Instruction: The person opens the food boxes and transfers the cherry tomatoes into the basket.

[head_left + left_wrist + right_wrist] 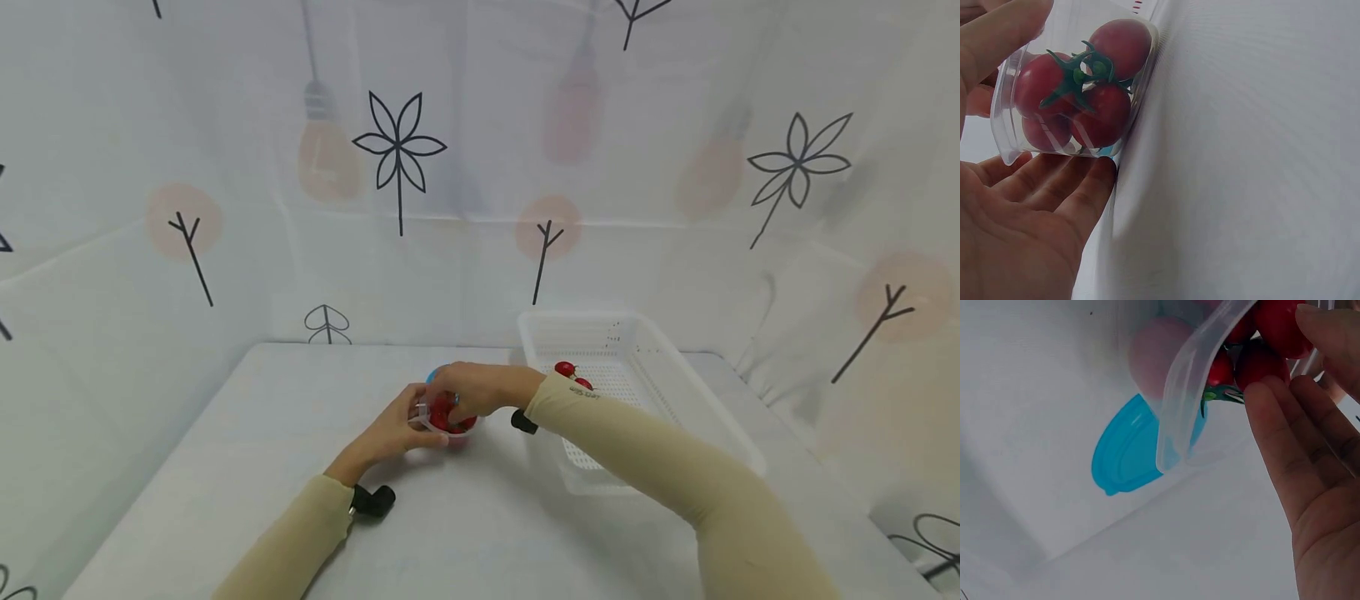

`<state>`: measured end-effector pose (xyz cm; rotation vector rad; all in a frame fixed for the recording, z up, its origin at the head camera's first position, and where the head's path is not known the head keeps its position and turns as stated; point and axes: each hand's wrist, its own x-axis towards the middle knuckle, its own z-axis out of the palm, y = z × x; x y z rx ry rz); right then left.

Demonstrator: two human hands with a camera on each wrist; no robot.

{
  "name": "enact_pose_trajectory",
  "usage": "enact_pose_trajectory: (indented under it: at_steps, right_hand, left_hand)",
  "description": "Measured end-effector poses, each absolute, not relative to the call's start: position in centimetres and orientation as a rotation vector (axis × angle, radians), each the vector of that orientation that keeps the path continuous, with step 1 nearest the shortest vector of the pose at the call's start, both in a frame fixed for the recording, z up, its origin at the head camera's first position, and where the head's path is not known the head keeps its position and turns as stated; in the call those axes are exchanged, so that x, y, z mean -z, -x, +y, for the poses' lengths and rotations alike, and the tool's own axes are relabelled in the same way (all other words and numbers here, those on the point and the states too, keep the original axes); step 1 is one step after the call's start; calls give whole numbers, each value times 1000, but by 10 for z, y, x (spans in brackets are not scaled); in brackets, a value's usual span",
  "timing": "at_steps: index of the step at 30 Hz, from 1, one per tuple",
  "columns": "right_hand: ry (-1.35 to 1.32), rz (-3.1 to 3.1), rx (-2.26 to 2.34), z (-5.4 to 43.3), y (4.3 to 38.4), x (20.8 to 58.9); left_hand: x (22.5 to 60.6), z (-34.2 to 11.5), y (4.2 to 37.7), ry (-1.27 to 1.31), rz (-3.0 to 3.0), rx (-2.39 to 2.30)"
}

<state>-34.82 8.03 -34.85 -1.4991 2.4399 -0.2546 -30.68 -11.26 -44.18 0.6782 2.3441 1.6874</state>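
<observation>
My left hand holds a clear plastic container on the table, thumb on one side and fingers along the other. Several red cherry tomatoes, some with green stems, show through its wall. From the right, my right hand reaches into the container's mouth. In the right wrist view its thumb and fingers pinch a cherry tomato, among others inside. A blue lid lies on the table behind the container, partly hidden by it.
A white perforated plastic basket stands on the right of the table, under my right forearm in the head view. Some red cherry tomatoes lie in it. A patterned cloth hangs behind the table.
</observation>
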Motion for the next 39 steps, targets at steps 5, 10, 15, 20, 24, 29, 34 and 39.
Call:
enact_pose_trajectory:
  at_steps: [5,10,15,20,24,29,34,39]
  right_hand:
    - [1493,2435,230,79,348,355]
    - [1480,2450,176,81,346,358]
    - [1415,2424,234,82,347,357]
    - [1366,2394,314,82,348,359]
    - [1369,2394,332,83,348,360]
    - [1372,2360,379,83,348,361]
    - [1444,2331,347,83,351,363]
    - [1460,2353,299,83,352,365]
  left_hand:
    - [441,-113,306,-636,2371,-1687]
    - [441,-113,306,-606,2419,-1652]
    - [442,-113,307,-618,2421,-1649]
    - [442,-112,306,-630,2414,-1650]
    - [442,-112,306,-635,2403,-1660]
    - [441,-112,306,-628,2410,-1655]
    - [442,-113,306,-611,2428,-1638]
    - [442,-113,305,-616,2416,-1650]
